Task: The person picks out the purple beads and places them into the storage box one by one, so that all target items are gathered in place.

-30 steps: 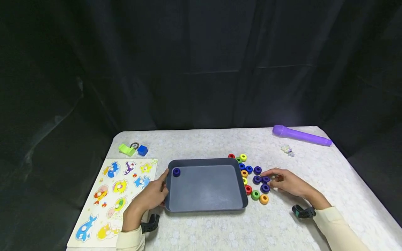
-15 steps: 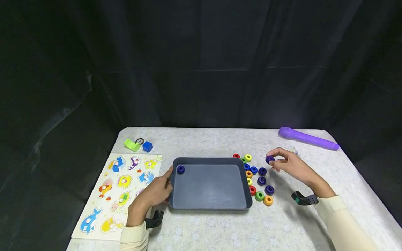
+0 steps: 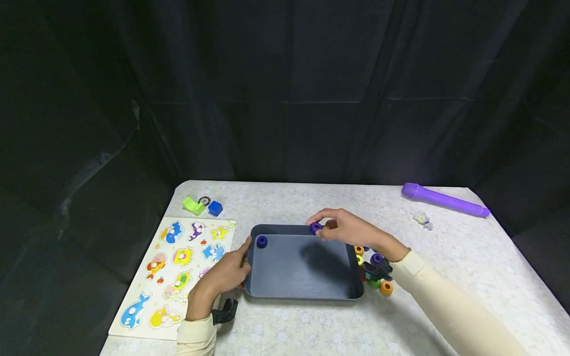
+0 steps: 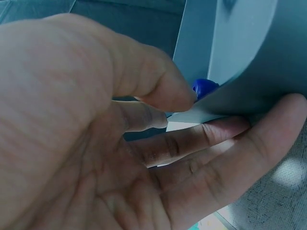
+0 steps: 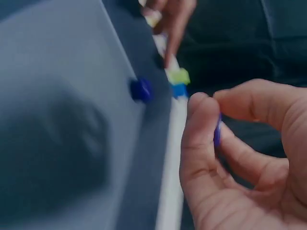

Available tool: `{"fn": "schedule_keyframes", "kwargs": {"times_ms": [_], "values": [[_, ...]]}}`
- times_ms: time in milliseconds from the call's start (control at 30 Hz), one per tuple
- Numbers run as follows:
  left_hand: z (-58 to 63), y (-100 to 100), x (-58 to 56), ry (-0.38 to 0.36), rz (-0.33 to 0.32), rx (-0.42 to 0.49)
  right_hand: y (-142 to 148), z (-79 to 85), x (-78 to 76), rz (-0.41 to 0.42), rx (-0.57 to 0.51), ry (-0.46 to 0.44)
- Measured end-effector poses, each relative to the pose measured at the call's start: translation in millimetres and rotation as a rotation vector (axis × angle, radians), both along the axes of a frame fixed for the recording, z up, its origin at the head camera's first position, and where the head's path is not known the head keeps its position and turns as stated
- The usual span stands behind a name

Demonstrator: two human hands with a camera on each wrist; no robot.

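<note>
At the left edge of the dark grey tray [image 3: 303,267], my left hand [image 3: 224,272] touches the rim. In the left wrist view its fingers [image 4: 206,184] stretch against the tray's outer wall, with the thumb close to the rim. My right hand [image 3: 345,227] pinches a dark purple ring [image 3: 315,228] between thumb and fingertips, above the tray's far side. The right wrist view shows only a sliver of that ring [image 5: 218,132] between the fingers. Another purple ring [image 3: 261,241] sits in the tray's far left corner.
Several coloured rings, including an orange ring [image 3: 386,288], lie right of the tray, partly hidden by my right arm. A picture puzzle board [image 3: 147,296] lies left. Farther back are a blue block [image 3: 215,208], a green piece [image 3: 193,205] and a purple microphone-shaped toy [image 3: 445,200].
My right hand has picked up a purple ring from the group at the right and carried it left over the tray. The left hand stays at the tray's edge.
</note>
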State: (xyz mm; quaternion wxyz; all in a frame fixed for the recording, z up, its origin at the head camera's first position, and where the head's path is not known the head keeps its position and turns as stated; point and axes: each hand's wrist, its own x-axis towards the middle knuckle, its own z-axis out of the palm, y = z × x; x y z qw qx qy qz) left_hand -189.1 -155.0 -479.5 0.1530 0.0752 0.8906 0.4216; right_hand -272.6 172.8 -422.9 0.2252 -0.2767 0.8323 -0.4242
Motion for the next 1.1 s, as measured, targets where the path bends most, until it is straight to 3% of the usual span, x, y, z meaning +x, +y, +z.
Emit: {"fn": "schedule_keyframes", "kwargs": {"times_ms": [100,233,500,700,867,967,1100], "values": [[0.7,0.3,-0.1,0.0,0.001,-0.006,-25.3,-18.7,-1.6,0.031,-0.039,-0.131],[0.6,0.7,1.3,-0.002,-0.012,0.002,-49.0,-40.8,0.2,0.013,-0.064,-0.268],[-0.6,1.4,4.7,0.001,-0.041,0.01,-77.6,-67.6,5.7,-0.043,-0.104,-0.406],[0.1,0.2,2.5,-0.021,-0.021,0.011,-90.5,-67.6,1.8,-0.068,-0.145,-0.418],[0.5,0.5,0.1,-0.03,-0.013,0.016,-89.5,-65.0,-0.8,-0.03,-0.146,-0.415],[1.3,1.2,0.3,-0.025,-0.014,0.024,-82.5,-61.4,0.3,0.003,-0.132,-0.383],[2.2,1.2,2.4,-0.024,-0.004,0.026,-62.9,-45.5,7.8,0.024,-0.071,-0.276]]}}
